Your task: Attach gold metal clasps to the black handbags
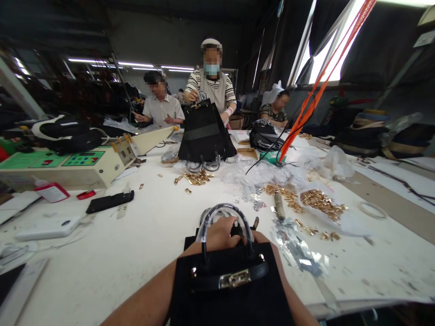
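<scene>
A black handbag (234, 294) with a metal clasp (235, 280) on its strap stands upright at the near table edge, right in front of me. Its arched handles (212, 217) are wrapped in clear plastic. My left hand (220, 234) is closed around the top of the bag at the handles' base. My right forearm runs up behind the bag's right side; that hand is hidden behind the bag and the handles. A small dark tool tip (255, 222) pokes out beside the handles.
Gold metal fittings (321, 201) lie in piles on the white table (136, 244), with plastic scraps (295, 251). A cream machine (68, 167), black phone (109, 202) and red-capped bottle (50, 191) sit left. Across the table a person holds another black bag (204, 133); two others sit behind.
</scene>
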The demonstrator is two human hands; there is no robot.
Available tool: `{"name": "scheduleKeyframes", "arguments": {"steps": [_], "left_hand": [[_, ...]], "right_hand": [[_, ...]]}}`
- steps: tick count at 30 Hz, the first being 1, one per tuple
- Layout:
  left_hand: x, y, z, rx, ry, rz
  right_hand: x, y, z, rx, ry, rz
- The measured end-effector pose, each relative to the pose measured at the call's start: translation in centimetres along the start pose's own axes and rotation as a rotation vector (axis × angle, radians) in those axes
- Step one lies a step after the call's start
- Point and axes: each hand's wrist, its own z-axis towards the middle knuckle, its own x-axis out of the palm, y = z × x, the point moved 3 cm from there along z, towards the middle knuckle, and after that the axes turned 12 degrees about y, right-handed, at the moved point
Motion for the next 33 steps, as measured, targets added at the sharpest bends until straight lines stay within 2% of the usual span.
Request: {"name": "scheduleKeyframes", "arguments": {"steps": [4,8,13,19,22,28,33], "left_hand": [[1.2,0.2,0.3,-0.018,-0.023,0.083],[0.3,-0.6,-0.3,-0.025,-0.075,0.105],[-1.1,-2.2,-2.2,0.007,-0.203,0.066],[-1.6,-3.4,-5.1,0.009,-0.364,0.038],[-1.9,-3.9,-6.3,-0.024,-0.354,0.026],[-3.0,-5.6,-8.6,-0.006,-0.403,-0.002],[-3.2,-6.8,-10.2,-0.057,-0.338,-0.030]], "right_hand": [[-1.2,-0.9,0.9,0.088,0.011,0.079],[-2.1,-0.9,1.1,0.091,-0.018,0.056],[-3.9,1.9,0.3,-0.047,-0.007,-0.034],[-5.1,4.6,-0.9,-0.020,0.083,0.133],[-5.1,4.8,-2.0,-0.041,0.049,0.142],[-4.8,5.1,-4.6,-0.141,-0.057,-0.037],[-4.9,6.1,-6.2,-0.283,-0.125,-0.153]]}}
